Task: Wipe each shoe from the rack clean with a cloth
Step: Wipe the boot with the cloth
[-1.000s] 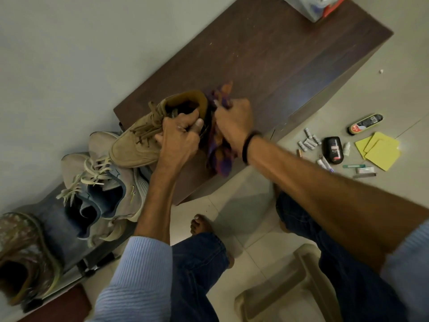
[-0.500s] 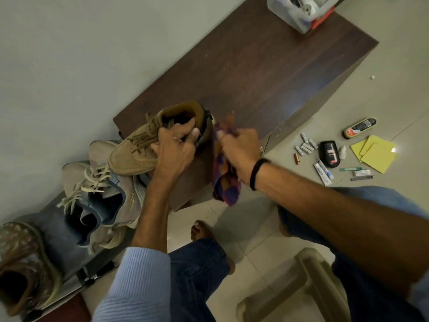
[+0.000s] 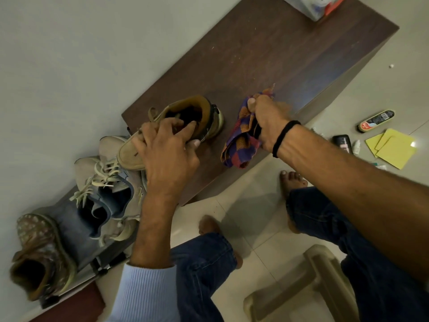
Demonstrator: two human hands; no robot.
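Cloth (image 3: 239, 142) pulled clear, now just right of tan shoe (image 3: 204, 112); right hand (image 3: 267, 119) clenches cloth, left hand (image 3: 167, 147) grips shoe collar.

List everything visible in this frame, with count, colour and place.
tan shoe: 1, tan, on cabinet top
checked cloth: 1, purple-orange, beside the shoe's heel
cabinet: 1, dark brown, beside the rack
sneakers: apparently 2, beige with blue lining, on rack
patterned shoe: 1, speckled brown, rack's near end
clear container: 1, orange part, cabinet's far corner
polish bottle: 1, black, on floor at right
yellow sheets: about 3, floor at right
stool: 1, beige, floor in foreground
left hand: holds tan shoe's collar
right hand: grips checked cloth; black wristband
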